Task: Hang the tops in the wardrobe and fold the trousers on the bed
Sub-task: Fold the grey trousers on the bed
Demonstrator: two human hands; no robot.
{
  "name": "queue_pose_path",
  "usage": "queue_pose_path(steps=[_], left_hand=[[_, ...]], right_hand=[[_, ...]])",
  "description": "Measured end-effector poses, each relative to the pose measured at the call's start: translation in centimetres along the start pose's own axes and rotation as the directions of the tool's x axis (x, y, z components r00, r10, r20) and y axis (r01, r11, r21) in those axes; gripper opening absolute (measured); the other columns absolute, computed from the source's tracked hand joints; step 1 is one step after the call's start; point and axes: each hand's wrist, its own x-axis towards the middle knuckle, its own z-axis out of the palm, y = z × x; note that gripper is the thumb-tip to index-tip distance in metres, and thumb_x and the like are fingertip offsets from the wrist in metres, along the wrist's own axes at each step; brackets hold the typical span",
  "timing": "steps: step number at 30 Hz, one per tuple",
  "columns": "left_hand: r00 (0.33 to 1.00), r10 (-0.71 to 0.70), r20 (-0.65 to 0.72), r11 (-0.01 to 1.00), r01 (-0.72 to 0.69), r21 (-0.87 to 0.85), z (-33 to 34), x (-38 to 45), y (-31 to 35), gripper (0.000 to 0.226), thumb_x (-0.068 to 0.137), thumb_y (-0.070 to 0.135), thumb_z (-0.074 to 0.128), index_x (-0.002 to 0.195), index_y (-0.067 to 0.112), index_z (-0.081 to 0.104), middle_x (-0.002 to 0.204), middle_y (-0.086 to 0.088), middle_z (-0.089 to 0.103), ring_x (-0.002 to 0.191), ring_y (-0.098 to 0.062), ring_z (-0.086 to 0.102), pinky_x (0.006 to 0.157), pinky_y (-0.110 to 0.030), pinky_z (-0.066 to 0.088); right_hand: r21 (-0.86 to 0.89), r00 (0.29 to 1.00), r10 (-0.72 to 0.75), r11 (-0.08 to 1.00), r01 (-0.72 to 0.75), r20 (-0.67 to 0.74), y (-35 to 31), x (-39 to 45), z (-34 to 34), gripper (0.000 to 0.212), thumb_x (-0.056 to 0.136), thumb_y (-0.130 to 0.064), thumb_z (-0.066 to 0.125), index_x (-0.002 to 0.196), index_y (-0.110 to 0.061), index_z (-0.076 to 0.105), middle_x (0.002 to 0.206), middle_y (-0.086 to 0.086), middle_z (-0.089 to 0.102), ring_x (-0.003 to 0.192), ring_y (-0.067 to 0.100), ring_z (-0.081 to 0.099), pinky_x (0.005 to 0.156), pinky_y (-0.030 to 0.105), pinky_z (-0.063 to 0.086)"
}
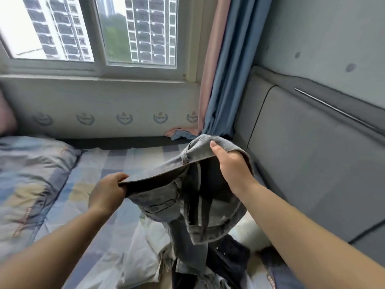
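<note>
Left hand [108,192] and right hand [233,167] pinch the grey jeans [177,197] waistband taut. Legs dangle below, possibly twisted; shake straight before folding.

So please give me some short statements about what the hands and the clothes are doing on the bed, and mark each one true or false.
1. Both hands hold the grey washed-denim jeans by the waistband. True: left hand, right hand.
2. The jeans lie folded flat on the bed. False: they hang lifted above the checked blue bed sheet.
3. A pile of dark and light clothes lies under the jeans. True.
4. The blue curtain covers the whole window. False: it is drawn to the right side, and the window is uncovered.
5. The left hand rests on the patterned pillow. False: it grips the jeans.
</note>
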Motion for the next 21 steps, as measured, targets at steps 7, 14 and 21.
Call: queue_pose_path(steps=[7,14,21], left_hand=[[0.960,0.145,-0.240,0.989,-0.141,0.033,-13.9,2.0,3.9,0.020,0.083,0.007,0.056,0.095,0.014,0.071,0.093,-0.012,0.069,0.088,-0.033,0.064,0.070,-0.033,0.042],[0.867,0.231,-0.441,0.967,-0.255,0.005,-24.6,0.7,7.4,0.024,0.084,0.003,0.058,0.103,0.006,0.071,0.103,-0.016,0.071,0.100,-0.036,0.062,0.086,-0.038,0.045],[0.797,0.243,-0.553,0.965,-0.259,0.050,-30.7,-1.9,6.1,0.026,0.085,0.000,0.057,0.108,0.001,0.069,0.109,-0.020,0.069,0.106,-0.037,0.061,0.091,-0.039,0.043]], right_hand=[[0.152,0.928,0.256,0.963,-0.221,-0.272,-5.0,0.4,0.1,0.031,0.077,-0.043,0.056,0.088,-0.020,0.073,0.091,0.004,0.072,0.093,0.025,0.066,0.093,0.044,0.050],[0.317,0.826,0.413,0.899,-0.303,-0.383,-7.4,0.9,0.3,0.037,0.088,-0.039,0.061,0.098,-0.003,0.061,0.106,0.012,0.063,0.101,0.031,0.060,0.094,0.042,0.048],[0.192,0.722,0.311,0.950,-0.245,-0.619,-8.9,0.0,3.6,0.047,0.081,-0.031,0.073,0.109,-0.001,0.051,0.116,0.020,0.061,0.103,0.037,0.060,0.082,0.037,0.044]])
